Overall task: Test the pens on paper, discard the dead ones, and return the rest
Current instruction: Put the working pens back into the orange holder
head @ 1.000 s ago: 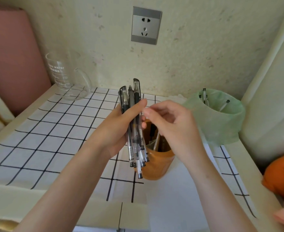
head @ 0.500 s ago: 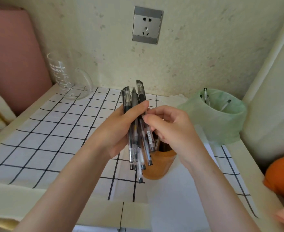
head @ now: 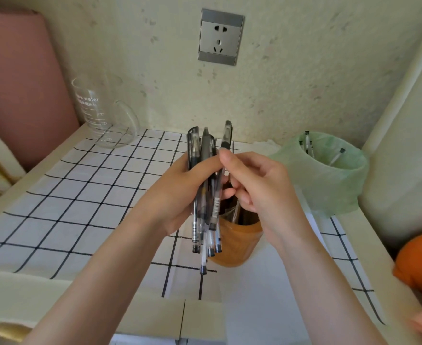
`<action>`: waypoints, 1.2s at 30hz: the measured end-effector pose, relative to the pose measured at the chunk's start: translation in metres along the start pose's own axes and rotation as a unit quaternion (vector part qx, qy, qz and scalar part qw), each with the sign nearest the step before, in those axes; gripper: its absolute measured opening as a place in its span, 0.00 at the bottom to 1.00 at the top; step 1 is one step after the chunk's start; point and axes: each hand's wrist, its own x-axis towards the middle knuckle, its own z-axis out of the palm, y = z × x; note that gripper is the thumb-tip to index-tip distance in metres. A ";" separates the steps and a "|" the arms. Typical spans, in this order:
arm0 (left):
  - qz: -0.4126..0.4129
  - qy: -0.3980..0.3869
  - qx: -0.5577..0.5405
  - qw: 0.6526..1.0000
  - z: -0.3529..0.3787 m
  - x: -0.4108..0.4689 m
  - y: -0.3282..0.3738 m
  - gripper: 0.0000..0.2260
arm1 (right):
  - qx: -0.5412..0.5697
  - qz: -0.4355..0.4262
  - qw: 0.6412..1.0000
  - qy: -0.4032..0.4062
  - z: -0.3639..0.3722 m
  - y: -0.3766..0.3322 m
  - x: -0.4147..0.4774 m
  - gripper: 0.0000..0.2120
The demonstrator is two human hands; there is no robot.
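Our left hand (head: 180, 192) has its grip curled round a bundle of pens (head: 200, 220), held upright above the orange cup (head: 237, 247) on the counter (head: 80, 195). Our right hand (head: 262, 185) pinches one pen (head: 227, 136) at the bundle's right edge.

Two hands are up over the table, a left hand (head: 180, 192) and a right hand (head: 262, 185). The bundle of pens (head: 205, 202) in the left hand shows four caps on top and five tips below, so at least five; I can't count closer. One tall pen (head: 227, 135) sits pinched at the right hand's fingertips. There is one orange cup (head: 237, 247) with at least one stray pen (head: 236, 212) inside. One green-lined bin (head: 329, 185) holds three binned pens (head: 308, 143). I also see one glass jug (head: 100, 115), one wall socket (head: 221, 37) and one paper sheet (head: 267, 295).
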 end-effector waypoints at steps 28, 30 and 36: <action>0.019 0.102 -0.146 0.984 -0.016 0.004 0.003 0.07 | -0.205 -0.120 0.965 0.108 -0.002 0.013 0.007 0.10; 0.012 0.103 -0.178 0.979 -0.014 0.003 0.005 0.08 | -0.214 -0.144 0.960 0.106 0.000 0.011 0.005 0.07; 0.006 0.065 -0.112 0.992 -0.015 0.001 0.006 0.09 | -0.197 -0.102 0.975 -0.028 0.004 0.003 -0.003 0.06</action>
